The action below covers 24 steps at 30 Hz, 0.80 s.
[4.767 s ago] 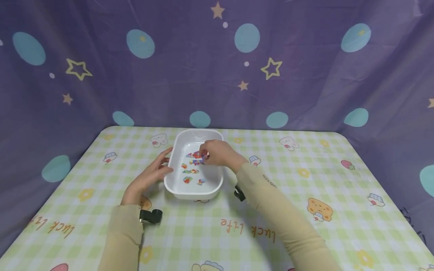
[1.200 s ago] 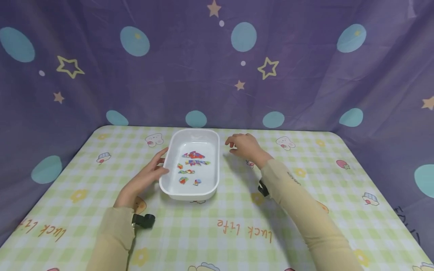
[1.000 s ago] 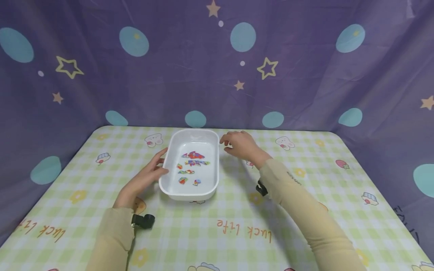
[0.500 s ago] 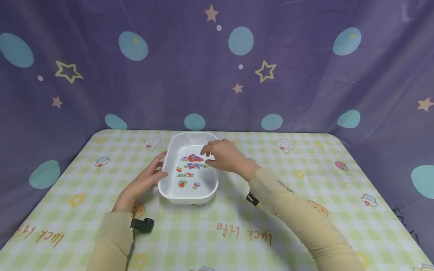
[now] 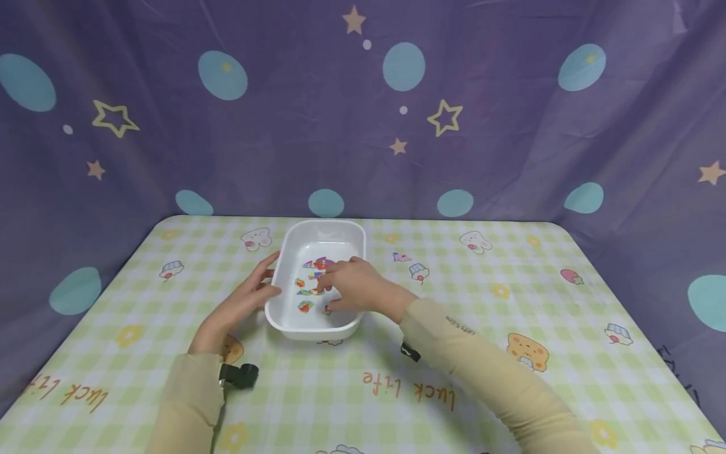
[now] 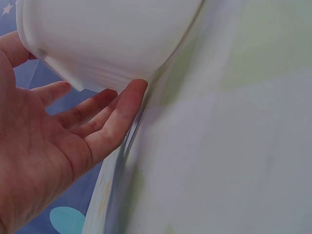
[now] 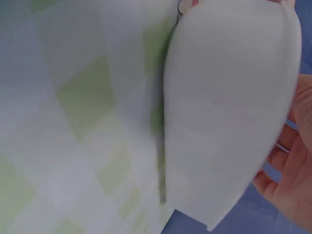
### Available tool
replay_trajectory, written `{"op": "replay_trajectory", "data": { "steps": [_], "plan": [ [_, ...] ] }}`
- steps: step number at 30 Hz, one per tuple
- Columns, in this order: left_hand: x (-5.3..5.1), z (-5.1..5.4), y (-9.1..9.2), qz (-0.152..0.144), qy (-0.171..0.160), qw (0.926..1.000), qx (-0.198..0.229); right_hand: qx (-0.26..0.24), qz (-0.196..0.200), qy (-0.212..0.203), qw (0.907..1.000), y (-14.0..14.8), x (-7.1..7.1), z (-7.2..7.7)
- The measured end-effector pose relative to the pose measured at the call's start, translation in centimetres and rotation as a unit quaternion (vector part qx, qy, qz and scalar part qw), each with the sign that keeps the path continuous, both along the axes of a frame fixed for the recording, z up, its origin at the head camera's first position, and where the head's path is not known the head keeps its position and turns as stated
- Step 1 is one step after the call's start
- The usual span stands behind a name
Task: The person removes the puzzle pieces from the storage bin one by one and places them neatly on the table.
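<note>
A white rectangular tub [image 5: 312, 325] with rounded corners stands on the table. My left hand [image 5: 244, 306] holds its left side, thumb at the rim and fingers along the outer wall; the left wrist view shows the fingertips [image 6: 139, 87] low on that wall. Several small, flat, colourful pieces lie on the tub's floor, among them a red-and-green one [image 5: 305, 306]. Over them reaches my right hand [image 5: 357, 284], fingers bent and thumb apart, covering some pieces. No held piece shows. The tub's outer wall [image 7: 229, 107] fills much of the right wrist view.
A pink-purple flat piece [image 5: 401, 257] lies on the tablecloth right of the tub. The table has a green checked cloth [image 5: 488, 265] with printed cakes, flowers and lettering. A purple curtain [image 5: 317, 145] with stars and blue ovals hangs behind.
My right hand has gone from the tub to the table on its right, then back left into the tub. A pink-purple piece now shows where it hovered. The left hand stays at the tub.
</note>
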<state>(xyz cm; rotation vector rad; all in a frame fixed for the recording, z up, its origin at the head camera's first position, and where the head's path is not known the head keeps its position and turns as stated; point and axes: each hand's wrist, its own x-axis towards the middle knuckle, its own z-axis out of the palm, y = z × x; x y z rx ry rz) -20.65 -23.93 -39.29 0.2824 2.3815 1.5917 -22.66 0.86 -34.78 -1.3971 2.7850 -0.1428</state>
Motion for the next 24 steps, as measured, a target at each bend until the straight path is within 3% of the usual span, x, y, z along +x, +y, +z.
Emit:
{"op": "replay_trajectory", "data": {
  "steps": [8,15,24],
  "plan": [
    [0.0,-0.2,0.0,-0.001,0.005,1.0,-0.001,0.043,0.008,0.002,0.999,-1.0,0.1,-1.4],
    [-0.2,-0.4,0.1,-0.01,0.003,0.9999,0.008,0.087,-0.017,-0.017,0.996,-1.5,0.0,-1.7],
    [-0.2,-0.2,-0.2,-0.002,-0.001,1.0,-0.005,0.094,-0.028,-0.029,0.9948,-2.2,-0.5,-2.3]
  ]
}}
